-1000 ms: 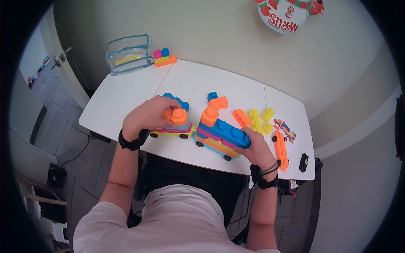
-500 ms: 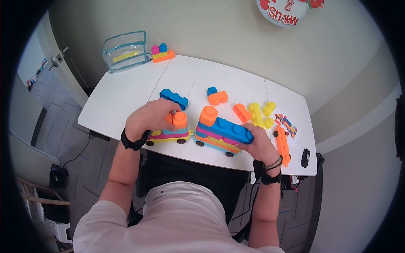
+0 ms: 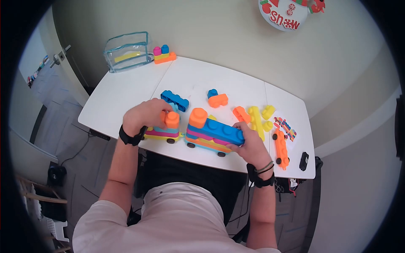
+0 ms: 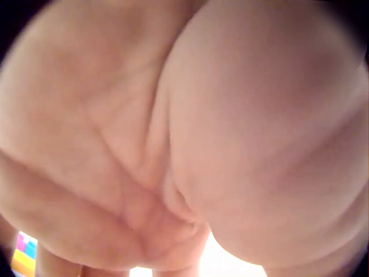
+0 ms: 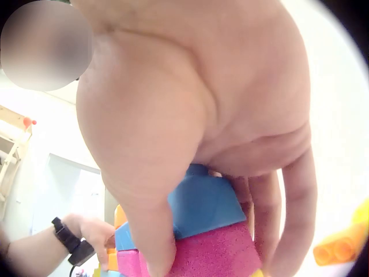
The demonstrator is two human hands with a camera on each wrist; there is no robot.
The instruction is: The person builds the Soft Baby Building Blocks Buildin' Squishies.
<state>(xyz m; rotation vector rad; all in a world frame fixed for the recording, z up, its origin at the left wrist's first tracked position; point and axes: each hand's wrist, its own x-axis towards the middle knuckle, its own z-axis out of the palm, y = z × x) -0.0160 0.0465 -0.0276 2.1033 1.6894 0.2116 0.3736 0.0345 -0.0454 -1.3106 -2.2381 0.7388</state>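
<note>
Train of toy blocks point(image 3: 211, 141) stands along the near edge of the table, its two cars joined end to end; it has shifted toward the person's left since the earlier frame. On the right-hand car, a long blue block point(image 3: 223, 131) sits over pink and orange layers, with an orange end block point(image 3: 197, 118) on its left end. The right hand point(image 3: 254, 148) grips the blue block's right end, thumb on the near side, fingers reaching down the far side. The left hand point(image 3: 145, 115) has its curled fingers on an orange block point(image 3: 172, 119) atop the left-hand car point(image 3: 161, 134); its thumb is hidden.

Beyond the train, a loose blue block point(image 3: 174, 101) lies near the left hand, and an orange piece point(image 3: 218, 100) lies beside a small blue one point(image 3: 212, 93). Orange and yellow blocks point(image 3: 255, 120) are grouped to the right, near a picture sheet point(image 3: 287, 126) and an orange wheeled base point(image 3: 280, 148).

On the white table point(image 3: 126, 99), a clear bag point(image 3: 127, 52) stands at the far left beside a small stack point(image 3: 163, 55). A snowman decoration point(image 3: 284, 14) hangs on the wall point(image 3: 202, 29); a door point(image 3: 63, 63) stands at the left.
</note>
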